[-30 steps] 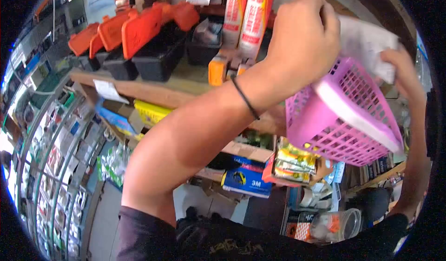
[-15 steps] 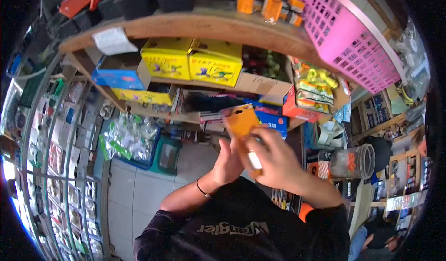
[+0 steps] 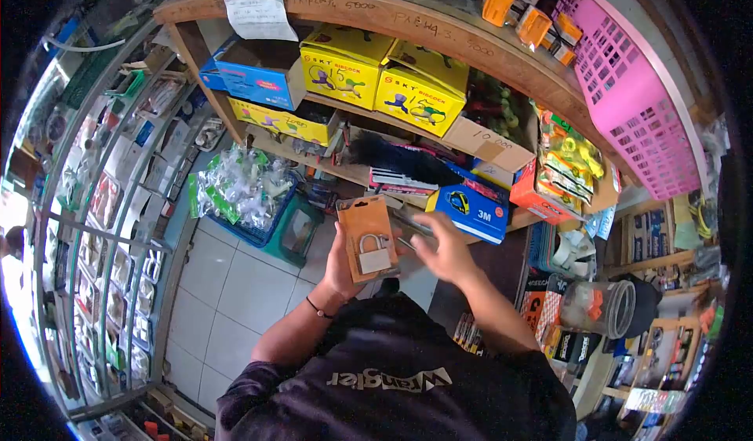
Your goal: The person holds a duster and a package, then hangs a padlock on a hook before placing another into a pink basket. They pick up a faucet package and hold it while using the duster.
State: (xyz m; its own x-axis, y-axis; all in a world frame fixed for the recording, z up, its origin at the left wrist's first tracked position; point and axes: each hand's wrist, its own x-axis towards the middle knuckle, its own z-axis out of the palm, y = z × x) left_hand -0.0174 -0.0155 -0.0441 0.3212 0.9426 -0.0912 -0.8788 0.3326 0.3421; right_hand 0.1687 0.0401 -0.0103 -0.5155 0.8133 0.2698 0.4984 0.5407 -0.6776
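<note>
My left hand (image 3: 339,267) grips a padlock pack (image 3: 369,264) by its left edge, with the thumb along the side. The pack is an orange-brown card under clear plastic, its front turned up toward me. Inside it shows a padlock (image 3: 375,254) with a silver shackle and a pale body. Just right of the pack, my right hand (image 3: 447,253) hovers with fingers apart and slightly blurred, nothing visible in them. Beyond both hands, on the lower shelf, lies a blue 3M box (image 3: 469,212).
Ahead, a wooden shelf (image 3: 345,3) holds yellow boxes (image 3: 339,72) and an open carton of packets (image 3: 561,174). A pink basket (image 3: 627,103) stands upper right. At left, a blue crate of bagged parts (image 3: 249,182) sits above a green stool (image 3: 298,229), near a glass display rack (image 3: 102,245).
My right hand has come off the padlock pack and moved right, fingers now apart. The pack has shifted left and down in my left hand, its front now plain to see. The view has shifted.
</note>
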